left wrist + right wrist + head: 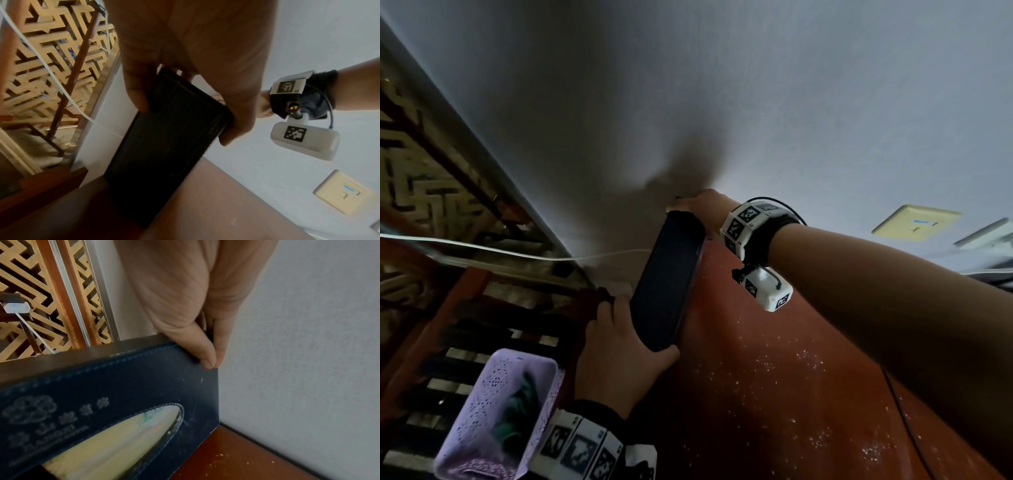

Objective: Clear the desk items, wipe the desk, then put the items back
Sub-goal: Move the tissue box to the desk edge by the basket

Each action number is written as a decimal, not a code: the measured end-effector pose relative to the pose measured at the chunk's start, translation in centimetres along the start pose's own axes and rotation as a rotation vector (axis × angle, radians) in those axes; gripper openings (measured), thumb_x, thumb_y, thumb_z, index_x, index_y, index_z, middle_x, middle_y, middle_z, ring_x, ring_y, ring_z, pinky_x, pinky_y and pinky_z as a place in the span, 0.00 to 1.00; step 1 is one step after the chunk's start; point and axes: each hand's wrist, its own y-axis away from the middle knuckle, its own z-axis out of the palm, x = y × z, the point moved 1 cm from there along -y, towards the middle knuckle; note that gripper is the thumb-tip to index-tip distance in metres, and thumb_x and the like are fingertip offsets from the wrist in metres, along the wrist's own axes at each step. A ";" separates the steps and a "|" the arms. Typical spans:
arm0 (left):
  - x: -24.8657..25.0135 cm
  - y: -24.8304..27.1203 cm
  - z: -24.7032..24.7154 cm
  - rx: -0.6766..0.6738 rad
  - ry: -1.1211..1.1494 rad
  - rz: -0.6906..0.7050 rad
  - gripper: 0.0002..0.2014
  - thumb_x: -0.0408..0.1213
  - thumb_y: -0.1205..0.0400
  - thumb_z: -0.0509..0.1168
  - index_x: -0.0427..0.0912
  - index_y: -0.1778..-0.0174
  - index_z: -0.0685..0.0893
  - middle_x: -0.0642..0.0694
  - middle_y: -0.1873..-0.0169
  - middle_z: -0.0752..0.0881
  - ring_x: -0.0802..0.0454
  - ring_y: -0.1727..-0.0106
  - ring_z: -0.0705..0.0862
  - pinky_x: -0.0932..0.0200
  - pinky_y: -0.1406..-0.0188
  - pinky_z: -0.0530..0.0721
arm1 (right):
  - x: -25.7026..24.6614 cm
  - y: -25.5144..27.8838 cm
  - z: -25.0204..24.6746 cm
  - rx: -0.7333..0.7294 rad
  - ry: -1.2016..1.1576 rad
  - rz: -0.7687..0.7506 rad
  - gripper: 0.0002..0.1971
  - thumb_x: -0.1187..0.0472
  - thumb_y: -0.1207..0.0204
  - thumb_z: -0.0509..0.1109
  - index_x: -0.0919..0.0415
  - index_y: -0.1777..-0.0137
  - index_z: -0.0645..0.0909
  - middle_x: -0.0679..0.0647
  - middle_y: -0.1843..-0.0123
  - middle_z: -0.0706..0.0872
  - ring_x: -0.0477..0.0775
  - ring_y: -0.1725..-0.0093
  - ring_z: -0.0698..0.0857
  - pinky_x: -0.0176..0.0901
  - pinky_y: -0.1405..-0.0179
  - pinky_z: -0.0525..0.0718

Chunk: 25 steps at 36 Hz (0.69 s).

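A dark blue leather tissue box point(666, 281) stands on edge at the left end of the red-brown desk point(774, 394), close to the grey wall. My left hand point(619, 356) grips its near end, thumb across one face in the left wrist view point(139, 91). My right hand point(698, 205) grips its far end; the right wrist view shows thumb and fingers point(207, 353) pinching the top corner. The box point(115, 402) has an oval opening with a yellowish tissue pack showing and stamped lettering. In the left wrist view the box point(164, 152) tilts over the desk edge.
The desk top carries white specks point(784, 363). A lilac perforated basket point(496, 414) sits below left of the desk. A white cable point(517, 253) runs along the lattice screen point(421, 181). A beige wall socket point(914, 222) is at right, and a black cord point(904, 421) crosses the desk.
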 end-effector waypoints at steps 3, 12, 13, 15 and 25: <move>-0.2 -0.1 0.0 0.026 0.019 -0.009 0.45 0.60 0.41 0.74 0.46 0.32 0.64 0.45 0.41 0.69 0.43 0.40 0.73 0.50 0.48 0.78 | -0.2 -1.1 0.7 -0.020 0.005 0.009 0.26 0.66 0.20 0.62 0.49 0.23 0.69 0.62 0.28 0.75 0.64 0.31 0.76 0.38 0.40 0.71; 0.0 -0.5 0.4 0.058 0.056 -0.039 0.45 0.58 0.40 0.76 0.44 0.32 0.65 0.44 0.42 0.70 0.42 0.41 0.74 0.52 0.49 0.74 | -0.8 -3.0 1.1 -0.059 0.008 0.003 0.22 0.58 0.17 0.59 0.51 0.23 0.70 0.59 0.33 0.78 0.58 0.36 0.80 0.36 0.46 0.71; 0.1 -0.7 0.5 0.059 0.062 -0.041 0.45 0.58 0.40 0.76 0.44 0.32 0.65 0.44 0.42 0.70 0.42 0.41 0.74 0.52 0.49 0.74 | -1.0 -2.8 0.7 -0.080 0.014 0.001 0.25 0.64 0.18 0.59 0.49 0.21 0.66 0.62 0.33 0.77 0.60 0.37 0.80 0.36 0.49 0.70; 0.2 -1.0 0.6 0.057 0.076 -0.045 0.44 0.58 0.40 0.76 0.44 0.33 0.65 0.44 0.42 0.70 0.42 0.41 0.74 0.52 0.50 0.75 | -1.1 -2.5 0.1 -0.082 0.021 -0.016 0.30 0.70 0.20 0.59 0.48 0.20 0.63 0.65 0.33 0.76 0.65 0.37 0.80 0.35 0.52 0.68; 1.1 -1.7 1.4 0.065 0.082 -0.040 0.47 0.62 0.39 0.74 0.42 0.30 0.64 0.43 0.39 0.70 0.43 0.39 0.74 0.51 0.49 0.77 | 0.6 -4.1 1.3 -0.009 0.123 -0.059 0.25 0.63 0.18 0.61 0.52 0.21 0.66 0.39 0.50 0.72 0.61 0.29 0.75 0.39 0.44 0.72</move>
